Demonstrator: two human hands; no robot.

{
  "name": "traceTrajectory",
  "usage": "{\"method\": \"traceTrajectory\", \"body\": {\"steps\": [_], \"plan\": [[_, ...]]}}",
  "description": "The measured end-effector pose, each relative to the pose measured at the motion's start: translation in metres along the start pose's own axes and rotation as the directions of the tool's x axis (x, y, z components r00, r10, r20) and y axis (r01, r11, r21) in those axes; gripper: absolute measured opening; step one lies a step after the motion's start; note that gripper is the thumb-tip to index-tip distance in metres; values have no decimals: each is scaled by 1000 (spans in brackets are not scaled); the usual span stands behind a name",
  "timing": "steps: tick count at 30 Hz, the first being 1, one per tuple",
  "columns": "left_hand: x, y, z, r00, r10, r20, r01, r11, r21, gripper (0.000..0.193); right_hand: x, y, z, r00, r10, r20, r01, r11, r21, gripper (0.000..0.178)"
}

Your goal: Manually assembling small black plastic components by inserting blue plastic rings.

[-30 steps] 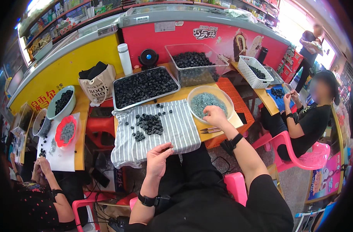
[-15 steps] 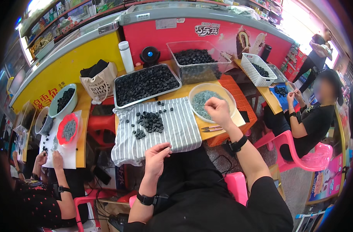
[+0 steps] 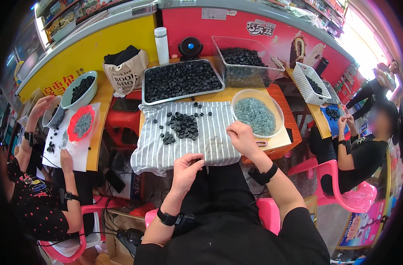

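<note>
My left hand [image 3: 188,171] is closed in a pinch at the near edge of the striped grey cloth [image 3: 210,141]. Whatever its fingertips hold is too small to make out. To the right, my right hand [image 3: 245,139] is curled with thumb and fingers together, just beside the near left rim of a round clear tub [image 3: 279,106]. Small grey-green translucent pieces [image 3: 254,117] fill that tub; what these fingers hold is hidden. A loose pile of small round black parts [image 3: 182,126] lies on the cloth, beyond my left hand.
Behind the cloth stand a metal tray of black parts [image 3: 181,81] and a clear bin [image 3: 245,79], also holding black parts. Pink-handled tweezers [image 3: 262,143] lie by the tub. Co-workers sit at left [image 3: 38,198] and right [image 3: 369,150], near a green basin [image 3: 69,95] and a white basket [image 3: 301,95].
My right hand has come away from over the tub, toward my left hand. The left hand stays pinched near the cloth's edge. The view has shifted, and the left co-worker's hand has risen.
</note>
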State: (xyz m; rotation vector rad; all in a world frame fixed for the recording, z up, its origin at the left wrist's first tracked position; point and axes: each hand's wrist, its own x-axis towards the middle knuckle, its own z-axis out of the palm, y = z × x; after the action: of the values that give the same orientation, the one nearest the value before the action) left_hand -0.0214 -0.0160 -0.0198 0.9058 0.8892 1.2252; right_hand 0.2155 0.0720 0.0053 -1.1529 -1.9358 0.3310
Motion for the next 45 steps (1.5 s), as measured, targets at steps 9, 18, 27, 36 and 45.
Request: {"method": "traceTrajectory", "body": {"steps": [9, 18, 27, 36, 45], "plan": [[18, -6, -3, 991, 129, -43, -124, 986, 110, 23, -20, -19, 18, 998, 12, 54, -4, 989, -145, 2], [25, -2, -18, 983, 178, -55, -155, 945, 288, 24, 15, -44, 43, 963, 177, 202, -242, 896, 373, 5], [22, 2, -21, 983, 175, -63, -150, 945, 291, 23, 28, -37, 78, 978, 17, 209, -43, 992, 119, 7], [20, 14, -21, 983, 166, -80, -135, 944, 301, 20, 56, -71, 76, 804, -203, 559, 377, 901, -215, 7], [16, 17, -28, 968, 225, -110, -172, 916, 362, 23, 26, -61, 76, 948, -151, 282, 179, 981, -79, 9]]}}
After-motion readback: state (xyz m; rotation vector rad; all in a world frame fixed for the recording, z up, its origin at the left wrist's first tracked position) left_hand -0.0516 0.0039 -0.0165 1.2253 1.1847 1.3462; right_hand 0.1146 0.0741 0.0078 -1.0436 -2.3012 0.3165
